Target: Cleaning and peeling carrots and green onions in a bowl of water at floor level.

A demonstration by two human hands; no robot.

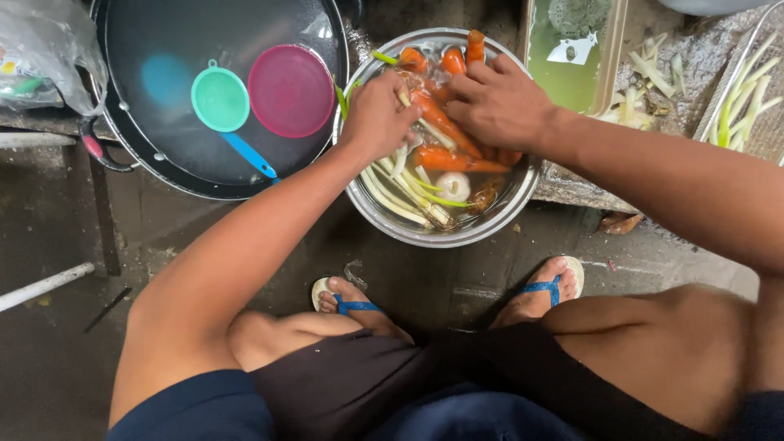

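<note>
both hands (437, 110) curled over carrots (445, 122), seemingly gripping

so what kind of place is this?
Likely an outdoor or backyard wash-up spot at floor level: bare concrete floor, a metal basin of carrots in water, and a big black pan soaking beside it.

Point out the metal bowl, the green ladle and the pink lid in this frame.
metal bowl (425, 231): head view, bare front rim.
green ladle (220, 99): head view, middle of its round cup.
pink lid (291, 91): head view, centre of the disc.
</note>
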